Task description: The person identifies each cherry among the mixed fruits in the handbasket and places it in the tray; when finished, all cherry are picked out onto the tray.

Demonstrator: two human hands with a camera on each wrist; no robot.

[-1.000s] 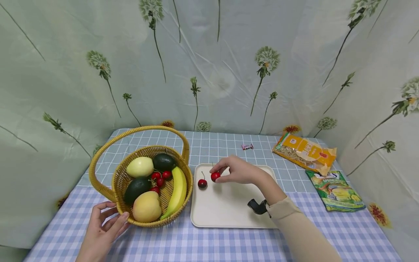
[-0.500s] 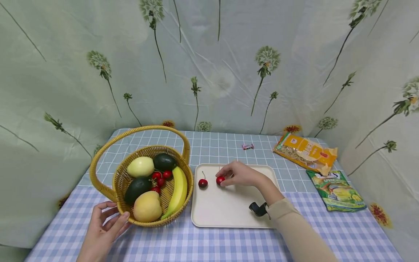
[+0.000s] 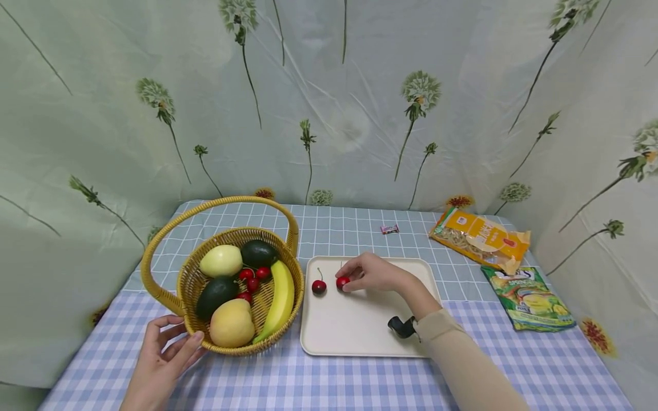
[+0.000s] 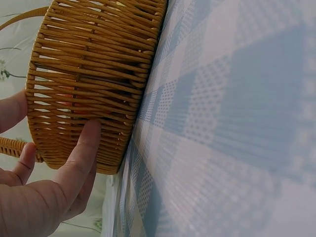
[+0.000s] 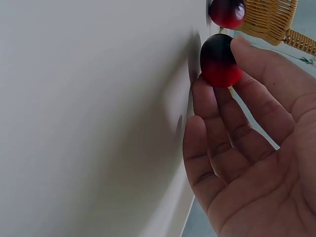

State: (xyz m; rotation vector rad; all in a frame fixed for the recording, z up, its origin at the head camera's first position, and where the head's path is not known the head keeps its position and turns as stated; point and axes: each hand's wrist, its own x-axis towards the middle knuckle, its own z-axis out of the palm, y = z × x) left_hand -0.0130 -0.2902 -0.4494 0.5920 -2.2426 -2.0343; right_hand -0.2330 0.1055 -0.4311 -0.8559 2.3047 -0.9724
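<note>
My right hand (image 3: 375,273) pinches a dark-red cherry (image 5: 220,61) between thumb and fingertips, low over the left half of the cream tray (image 3: 360,334). In the right wrist view the cherry's underside is close to the tray surface; I cannot tell if they touch. A second cherry (image 3: 319,287) with its stem up rests on the tray to the left. At the front left, my left hand (image 3: 164,357) touches the wicker basket (image 3: 186,285). In the left wrist view its fairly straight fingers (image 4: 90,131) press the woven wall, with the thumb at the rim.
The basket contains a banana (image 3: 280,294), a peach (image 3: 231,323), a pale yellow-green fruit (image 3: 221,261), two dark-green fruits (image 3: 217,298) and several cherries (image 3: 252,285). A small wrapped sweet (image 3: 389,229) lies behind the tray. Orange (image 3: 480,237) and green (image 3: 529,299) packets lie at right.
My right hand has carried the pinched cherry a little rightward and lower, then slightly back to the left. The left hand and the basket have stayed in place.
</note>
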